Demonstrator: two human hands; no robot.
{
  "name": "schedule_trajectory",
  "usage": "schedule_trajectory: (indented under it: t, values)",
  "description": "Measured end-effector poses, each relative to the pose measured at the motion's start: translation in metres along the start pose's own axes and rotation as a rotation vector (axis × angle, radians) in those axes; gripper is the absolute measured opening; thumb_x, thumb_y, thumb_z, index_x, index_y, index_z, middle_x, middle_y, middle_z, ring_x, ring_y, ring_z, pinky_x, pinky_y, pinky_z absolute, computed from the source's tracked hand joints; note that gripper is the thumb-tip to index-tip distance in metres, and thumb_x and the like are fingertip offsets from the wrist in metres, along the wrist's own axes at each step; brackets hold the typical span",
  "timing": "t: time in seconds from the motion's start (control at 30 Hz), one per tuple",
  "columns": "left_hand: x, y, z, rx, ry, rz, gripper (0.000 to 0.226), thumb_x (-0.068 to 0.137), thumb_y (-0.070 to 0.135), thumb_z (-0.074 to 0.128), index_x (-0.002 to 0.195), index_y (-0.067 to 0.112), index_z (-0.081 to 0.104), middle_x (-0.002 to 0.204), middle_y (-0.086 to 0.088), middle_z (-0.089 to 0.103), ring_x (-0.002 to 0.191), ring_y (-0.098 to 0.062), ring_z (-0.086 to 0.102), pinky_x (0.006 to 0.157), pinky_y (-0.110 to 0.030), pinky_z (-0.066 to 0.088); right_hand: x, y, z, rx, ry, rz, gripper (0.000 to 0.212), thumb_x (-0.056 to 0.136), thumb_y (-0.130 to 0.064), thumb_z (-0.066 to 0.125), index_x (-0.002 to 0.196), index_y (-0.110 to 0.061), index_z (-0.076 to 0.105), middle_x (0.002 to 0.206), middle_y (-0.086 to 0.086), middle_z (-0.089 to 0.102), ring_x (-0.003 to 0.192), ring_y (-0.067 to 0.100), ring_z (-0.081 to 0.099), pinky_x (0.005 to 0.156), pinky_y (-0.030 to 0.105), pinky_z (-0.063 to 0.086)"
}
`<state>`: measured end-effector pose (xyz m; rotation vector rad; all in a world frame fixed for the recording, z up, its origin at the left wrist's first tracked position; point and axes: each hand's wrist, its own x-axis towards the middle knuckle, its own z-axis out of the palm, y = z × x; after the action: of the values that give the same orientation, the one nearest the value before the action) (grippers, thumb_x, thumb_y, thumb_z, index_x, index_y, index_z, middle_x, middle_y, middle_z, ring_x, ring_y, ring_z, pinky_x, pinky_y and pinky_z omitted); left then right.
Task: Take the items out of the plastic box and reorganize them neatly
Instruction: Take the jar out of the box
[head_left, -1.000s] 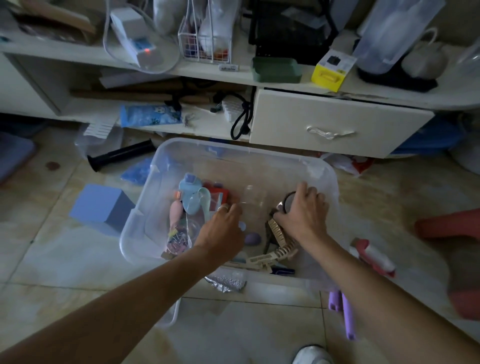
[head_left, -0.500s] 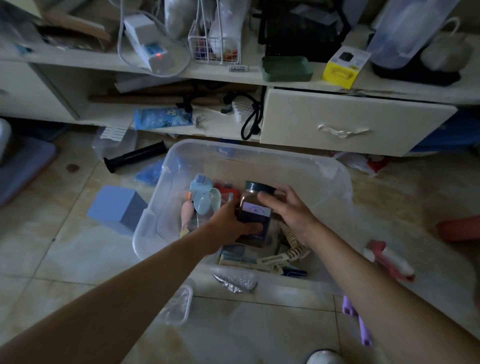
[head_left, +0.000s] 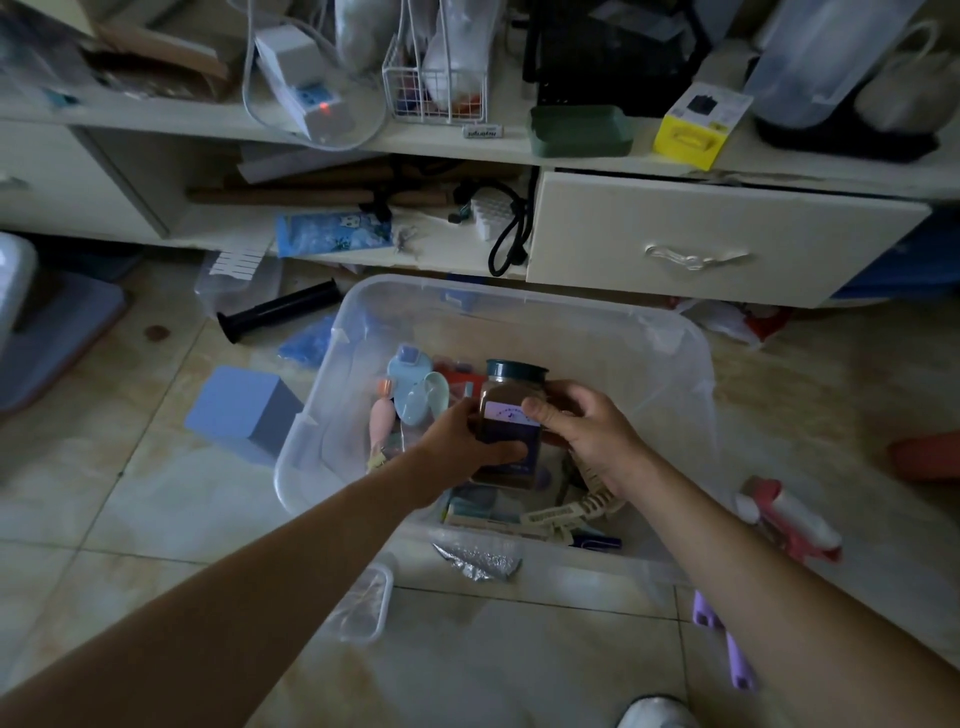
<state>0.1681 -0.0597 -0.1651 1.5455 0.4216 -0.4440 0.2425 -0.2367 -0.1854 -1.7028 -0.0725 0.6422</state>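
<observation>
Both hands gripping a brown jar (head_left: 511, 426) w/ dark lid, upright, held over the middle of the clear plastic box (head_left: 696, 374) which is sitting on the tiled floor (head_left: 130, 493) in front of a low shelf unit (head_left: 363, 254); left hand (head_left: 467, 441) wrapping fingers round the jar's lower half, thumb across the purple label, right hand (head_left: 587, 431) pinching it higher up from the right side, thumb on the label top. Jar looking clear of the stuff below it, tho contact w/ items underneath can't be ruled out from this angle. Step in hand, by my read: lifting one item out, i.e. emptying phase, early-ish since lots remaining inside: light blue bottle (head_left: 408, 371), pink item (head_left: 382, 418), beige toothed clips (head_left: 571, 512), red bits, misc. Already lying outside on floor: blue block (head_left: 241, 405), black tube (head_left: 280, 309), small clear lidded tub (head_left: 361, 605), pink-white bottle (head_left: 792, 519), purple pieces (head_left: 724, 644). Next move prob calling for carrying jar over the box rim and setting it upright on a bare floor patch, keeping it level as lid tightness unknown; one hand should be enough, freeing the other for the next pick
</observation>
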Motion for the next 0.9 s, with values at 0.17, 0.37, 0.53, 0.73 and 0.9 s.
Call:
schedule_trajectory:
  t: [0.17,0.37,0.53,0.73,0.9]
  values:
    - [-0.002,0.0,-0.005,-0.134,-0.012,-0.102,0.042,0.085,0.01,0.07,0.122,0.012,0.053,0.11,-0.012,0.067,0.099,-0.025,0.067,0.079,-0.035,0.058,-0.005,-0.004,0.008,-0.068,0.017,-0.014,0.047,0.077,-0.049,0.078,0.113,-0.021,0.07,0.107,-0.004,0.076,0.103,0.014,0.07,0.098,0.043,0.054]
    - [-0.002,-0.002,-0.006,-0.124,0.012,-0.148,0.035,0.088,0.011,0.067,0.121,0.014,0.054,0.111,-0.012,0.066,0.098,-0.023,0.066,0.078,-0.033,0.056,-0.007,-0.001,0.016,-0.085,0.038,0.003,0.036,0.083,-0.047,0.076,0.112,-0.027,0.07,0.106,-0.007,0.076,0.101,0.012,0.07,0.098,0.045,0.054]
    - [-0.008,0.01,-0.019,-0.126,0.033,-0.067,0.034,0.089,0.007,0.064,0.122,0.012,0.057,0.105,-0.006,0.067,0.097,-0.018,0.064,0.08,-0.027,0.053,-0.006,-0.022,0.019,-0.097,0.012,-0.059,0.035,0.083,-0.042,0.077,0.114,-0.03,0.068,0.108,-0.01,0.074,0.104,0.008,0.068,0.098,0.042,0.054]
    - [-0.027,0.039,-0.056,-0.187,0.076,0.182,0.062,0.082,0.004,0.07,0.136,0.025,0.049,0.121,-0.014,0.06,0.11,-0.026,0.062,0.086,-0.032,0.054,-0.009,-0.083,0.034,-0.108,-0.092,-0.217,0.048,0.084,-0.027,0.079,0.127,-0.029,0.059,0.117,-0.008,0.071,0.108,0.006,0.067,0.097,0.035,0.053]
    - [-0.068,0.079,-0.113,0.043,0.124,0.378,0.067,0.076,0.01,0.071,0.135,0.028,0.045,0.121,-0.006,0.06,0.116,-0.018,0.057,0.092,-0.033,0.053,-0.006,-0.143,0.08,-0.265,-0.17,-0.409,0.058,0.073,-0.035,0.087,0.124,-0.029,0.059,0.118,-0.009,0.068,0.11,0.007,0.065,0.096,0.033,0.052]
